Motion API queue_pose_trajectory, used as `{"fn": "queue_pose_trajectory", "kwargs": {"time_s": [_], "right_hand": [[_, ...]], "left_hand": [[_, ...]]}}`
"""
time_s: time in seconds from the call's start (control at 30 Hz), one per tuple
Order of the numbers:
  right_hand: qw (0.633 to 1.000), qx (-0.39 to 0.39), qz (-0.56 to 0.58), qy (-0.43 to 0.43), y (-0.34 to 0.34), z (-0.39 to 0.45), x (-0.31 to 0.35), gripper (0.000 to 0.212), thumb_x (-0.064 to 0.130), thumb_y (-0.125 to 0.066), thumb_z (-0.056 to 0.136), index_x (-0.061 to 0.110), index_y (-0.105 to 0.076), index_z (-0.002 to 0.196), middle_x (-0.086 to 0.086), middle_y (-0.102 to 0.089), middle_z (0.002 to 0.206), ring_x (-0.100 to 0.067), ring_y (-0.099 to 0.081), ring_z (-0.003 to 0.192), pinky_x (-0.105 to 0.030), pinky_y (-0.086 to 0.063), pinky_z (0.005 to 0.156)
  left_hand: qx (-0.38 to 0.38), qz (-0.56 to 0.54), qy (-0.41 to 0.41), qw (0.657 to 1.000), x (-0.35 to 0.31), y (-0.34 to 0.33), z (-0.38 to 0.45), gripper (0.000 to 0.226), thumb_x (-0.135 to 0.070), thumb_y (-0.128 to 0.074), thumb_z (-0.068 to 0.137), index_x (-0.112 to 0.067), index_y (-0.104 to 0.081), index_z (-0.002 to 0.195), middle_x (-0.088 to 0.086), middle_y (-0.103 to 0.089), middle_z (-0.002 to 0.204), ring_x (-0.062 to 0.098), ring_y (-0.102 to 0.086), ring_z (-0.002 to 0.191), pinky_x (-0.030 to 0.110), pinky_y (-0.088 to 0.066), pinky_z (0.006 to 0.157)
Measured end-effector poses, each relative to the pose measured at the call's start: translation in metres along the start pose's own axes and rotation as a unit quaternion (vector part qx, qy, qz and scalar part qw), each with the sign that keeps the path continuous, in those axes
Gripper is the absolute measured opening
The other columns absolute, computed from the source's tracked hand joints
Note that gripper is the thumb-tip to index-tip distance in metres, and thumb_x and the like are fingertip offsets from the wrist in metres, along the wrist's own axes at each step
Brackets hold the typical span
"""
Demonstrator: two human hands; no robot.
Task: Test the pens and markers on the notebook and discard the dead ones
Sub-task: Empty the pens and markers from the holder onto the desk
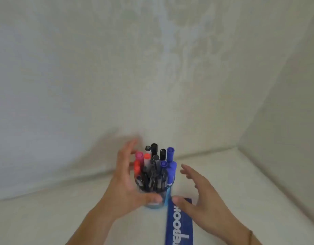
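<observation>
At the bottom of the frame, right of centre, the blue notebook (179, 225) lies flat on the pale table (46, 218), its white cover lettering upside down to me and its lower part cut off by the frame edge. My right hand (204, 197) hovers over the notebook's far end, fingers spread and loose, gripping nothing; its thumb tip sits just beside the cup's lower right side, though the blur keeps me from telling whether it touches.

Just left of that, at the lower centre, my left hand (128, 181) wraps the clear cup (155, 203) from the left, thumb across the near wall low down and fingers curved up along the far left side. The hand looks cupped around it rather than squeezed, and motion blur hides how firm the contact is.

The cup stands upright on the table, touching or just beside the notebook's far left corner. It is packed with pens and markers (153, 174) standing on end: a pink cap and orange-red caps on the left, black caps in the middle rising highest, and blue markers on the right. The short dark pens in front are too blurred to count.

Beyond the cup, a pale wall (152, 68) fills the upper frame, meeting a second wall at the right.
</observation>
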State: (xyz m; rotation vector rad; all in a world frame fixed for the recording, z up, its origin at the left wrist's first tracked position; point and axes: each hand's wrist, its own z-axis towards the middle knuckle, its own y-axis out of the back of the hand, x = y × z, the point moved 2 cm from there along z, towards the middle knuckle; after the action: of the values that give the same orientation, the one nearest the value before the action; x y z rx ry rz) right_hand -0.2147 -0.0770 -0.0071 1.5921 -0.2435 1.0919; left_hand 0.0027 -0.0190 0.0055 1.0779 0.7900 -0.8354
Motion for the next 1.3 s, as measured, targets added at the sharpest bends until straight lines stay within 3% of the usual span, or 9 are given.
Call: {"fn": "queue_pose_trajectory", "kwargs": {"time_s": [0.1, 0.23, 0.33, 0.47, 0.57, 0.73, 0.97, 1.13, 1.3], "right_hand": [[0.995, 0.044, -0.078, 0.051, -0.024, 0.004, -0.009, 0.101, 0.074, -0.058, 0.066, 0.040, -0.010, 0.150, 0.027, -0.033, 0.141, 0.006, -0.029, 0.130, -0.017, -0.029, 0.104], [0.988, -0.001, -0.105, 0.117, -0.042, -0.002, -0.010, 0.081, 0.058, -0.067, 0.072, 0.042, -0.027, 0.141, 0.018, -0.046, 0.134, 0.001, -0.036, 0.121, -0.019, -0.036, 0.096], [0.990, -0.024, -0.071, 0.119, -0.044, -0.007, -0.002, 0.064, 0.049, -0.068, 0.078, 0.041, -0.037, 0.134, 0.019, -0.051, 0.125, -0.005, -0.041, 0.117, -0.025, -0.040, 0.096], [0.987, -0.148, 0.055, 0.002, -0.024, -0.019, -0.007, 0.078, 0.061, -0.062, 0.079, 0.028, -0.032, 0.144, 0.010, -0.043, 0.142, -0.007, -0.038, 0.129, -0.024, -0.033, 0.103], [0.916, -0.198, 0.331, -0.112, -0.012, -0.033, -0.020, 0.090, 0.070, -0.060, 0.067, 0.026, -0.037, 0.141, 0.006, -0.049, 0.138, -0.014, -0.046, 0.126, -0.029, -0.038, 0.101], [0.706, -0.043, 0.701, -0.093, -0.005, -0.049, -0.035, 0.062, 0.057, -0.049, 0.089, 0.012, -0.058, 0.131, -0.017, -0.061, 0.130, -0.033, -0.055, 0.124, -0.051, -0.035, 0.111], [0.629, -0.080, 0.772, -0.042, 0.011, -0.054, -0.052, 0.056, 0.052, -0.040, 0.096, 0.013, -0.057, 0.132, -0.017, -0.059, 0.133, -0.030, -0.056, 0.124, -0.050, -0.041, 0.103], [0.613, -0.132, 0.777, -0.056, 0.017, -0.051, -0.062, 0.054, 0.055, -0.047, 0.093, 0.021, -0.054, 0.135, -0.010, -0.057, 0.137, -0.027, -0.053, 0.127, -0.046, -0.038, 0.110], [0.563, -0.175, 0.804, -0.072, 0.030, -0.057, -0.071, 0.051, 0.051, -0.058, 0.087, 0.018, -0.063, 0.126, -0.014, -0.065, 0.125, -0.033, -0.061, 0.117, -0.047, -0.045, 0.103]], "left_hand": [[-0.006, -0.042, -0.011, 0.999, 0.012, -0.021, -0.007, 0.138, -0.044, -0.094, 0.042, -0.058, 0.002, 0.141, -0.044, -0.036, 0.135, -0.016, -0.041, 0.126, 0.001, -0.032, 0.098], [-0.084, -0.027, -0.053, 0.995, 0.021, -0.034, -0.009, 0.123, -0.024, -0.096, 0.050, -0.058, -0.015, 0.135, -0.038, -0.050, 0.126, -0.011, -0.054, 0.115, 0.004, -0.040, 0.091], [-0.126, -0.008, -0.051, 0.991, 0.014, -0.039, -0.013, 0.131, -0.035, -0.096, 0.044, -0.057, -0.010, 0.142, -0.033, -0.056, 0.122, -0.012, -0.057, 0.108, 0.014, -0.046, 0.091], [-0.175, -0.062, -0.048, 0.981, -0.011, -0.051, -0.008, 0.135, -0.029, -0.096, 0.048, -0.045, -0.008, 0.149, -0.038, -0.054, 0.119, -0.015, -0.056, 0.108, 0.026, -0.046, 0.098], [-0.195, -0.154, -0.036, 0.968, -0.035, -0.074, -0.001, 0.125, -0.009, -0.091, 0.060, -0.033, -0.009, 0.152, -0.055, -0.050, 0.098, -0.024, -0.055, 0.096, 0.013, -0.047, 0.087], [-0.132, -0.206, -0.028, 0.969, -0.050, -0.130, 0.002, 0.131, -0.007, -0.092, 0.057, -0.035, -0.006, 0.151, -0.039, -0.057, 0.109, -0.020, -0.057, 0.101, 0.013, -0.049, 0.089], [-0.020, -0.177, -0.046, 0.983, -0.054, -0.170, 0.000, 0.123, -0.021, -0.091, 0.052, -0.041, -0.014, 0.146, -0.015, -0.061, 0.129, 0.007, -0.060, 0.118, 0.044, -0.046, 0.104], [0.078, -0.030, -0.006, 0.996, -0.078, -0.161, -0.024, 0.132, -0.043, -0.084, 0.069, -0.041, 0.024, 0.146, -0.061, -0.023, 0.122, -0.031, -0.034, 0.113, 0.007, -0.031, 0.101], [0.214, 0.302, 0.034, 0.928, -0.053, -0.176, -0.069, 0.119, -0.081, -0.051, 0.073, -0.031, 0.026, 0.148, -0.014, 0.016, 0.161, 0.010, 0.007, 0.149, 0.043, -0.005, 0.122]]}}
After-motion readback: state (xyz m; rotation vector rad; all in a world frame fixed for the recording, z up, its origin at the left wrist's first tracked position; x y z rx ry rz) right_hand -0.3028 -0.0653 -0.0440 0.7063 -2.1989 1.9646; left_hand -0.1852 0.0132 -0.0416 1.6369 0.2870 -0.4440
